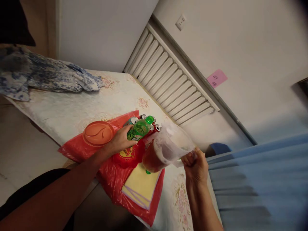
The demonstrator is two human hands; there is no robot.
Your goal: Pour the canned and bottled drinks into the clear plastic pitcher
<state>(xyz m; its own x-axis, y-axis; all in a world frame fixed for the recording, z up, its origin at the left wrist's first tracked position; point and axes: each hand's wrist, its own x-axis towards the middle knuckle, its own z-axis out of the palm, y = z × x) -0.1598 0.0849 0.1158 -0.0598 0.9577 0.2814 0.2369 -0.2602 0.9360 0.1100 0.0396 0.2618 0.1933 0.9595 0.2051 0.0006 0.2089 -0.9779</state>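
My left hand point(121, 139) is wrapped around a green plastic bottle point(140, 129) with a green cap, tilted toward the upper right. My right hand point(196, 165) grips the handle side of a translucent plastic jug point(154, 155), which holds reddish-brown liquid and is tilted. Several drink cans, among them a red can point(157, 128), stand close behind the bottle, partly hidden by it. Below my left hand lies a red item with yellow print point(127, 153). A folded yellow cloth point(141, 184) with purple edging lies under the jug, with a small green object point(148, 172) beside the jug's base.
A red plastic sheet or bag point(109, 179) covers part of the flowered tablecloth point(120, 88). An orange round lid or bowl point(98, 133) sits on its left. Blue-and-white fabric point(64, 75) lies at the far left. A white radiator point(170, 77) and blue curtain point(260, 183) border the table.
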